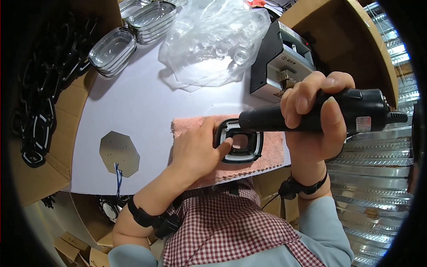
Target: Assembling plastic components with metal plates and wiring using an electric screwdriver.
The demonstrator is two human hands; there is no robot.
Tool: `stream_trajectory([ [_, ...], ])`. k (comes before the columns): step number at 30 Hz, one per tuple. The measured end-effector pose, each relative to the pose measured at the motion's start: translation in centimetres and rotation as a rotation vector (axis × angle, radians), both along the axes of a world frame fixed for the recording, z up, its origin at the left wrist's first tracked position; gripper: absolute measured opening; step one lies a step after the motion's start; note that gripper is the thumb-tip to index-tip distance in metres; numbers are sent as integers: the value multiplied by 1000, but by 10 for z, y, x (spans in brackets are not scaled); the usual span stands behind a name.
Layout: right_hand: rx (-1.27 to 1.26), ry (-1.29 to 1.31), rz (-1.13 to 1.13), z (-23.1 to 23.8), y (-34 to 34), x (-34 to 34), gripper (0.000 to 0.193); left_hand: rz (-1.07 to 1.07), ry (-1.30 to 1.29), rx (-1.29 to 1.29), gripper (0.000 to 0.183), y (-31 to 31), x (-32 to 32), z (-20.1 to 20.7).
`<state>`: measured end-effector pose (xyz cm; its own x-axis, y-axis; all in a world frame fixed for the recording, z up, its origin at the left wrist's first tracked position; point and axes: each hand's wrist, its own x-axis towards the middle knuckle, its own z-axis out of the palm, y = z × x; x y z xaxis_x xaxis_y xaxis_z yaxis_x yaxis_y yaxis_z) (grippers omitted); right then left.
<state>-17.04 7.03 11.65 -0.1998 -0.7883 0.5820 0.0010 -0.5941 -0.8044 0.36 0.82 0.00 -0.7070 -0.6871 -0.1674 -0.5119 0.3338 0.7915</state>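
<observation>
My right hand (pixel 307 142) is wrapped round a black electric screwdriver (pixel 267 119), held almost level with its nose to the left. That nose overlaps the upper right rim of a rounded-square black frame with a white inner ring (pixel 240 157). Whether the tip meets a screw is hidden. The frame lies on a pink cloth (pixel 272 156). My left hand (pixel 195 151) grips the frame's left side, its thumb reaching over the inner opening. Left of this hand, an eight-sided metal plate (pixel 120 151) lies on the table with thin wires (pixel 118 178) hanging past the edge.
Stacked clear lens covers (pixel 113 49) stand at the far left, beside a clear plastic bag of small round parts (pixel 209 49). A grey-and-black control box (pixel 289 58) sits behind my right hand. An open carton (pixel 58 164) of black frames (pixel 40 129) flanks the table's left.
</observation>
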Motion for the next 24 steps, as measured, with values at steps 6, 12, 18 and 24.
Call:
stream_trajectory([
  [6, 58, 68, 29, -10, -9, -1, 23, -9, -12, 9, 45, -2, 0, 2],
  [12, 94, 16, 61, -15, -16, 2, 23, 5, 32, -27, 40, 1, 0, -3],
  [18, 119, 2, 190, -13, -32, 17, 24, -38, 49, -68, 38, 2, 2, -4],
  [24, 201, 146, 24, -16, -30, 16, 18, -53, 119, -123, 37, 5, 2, -12],
])
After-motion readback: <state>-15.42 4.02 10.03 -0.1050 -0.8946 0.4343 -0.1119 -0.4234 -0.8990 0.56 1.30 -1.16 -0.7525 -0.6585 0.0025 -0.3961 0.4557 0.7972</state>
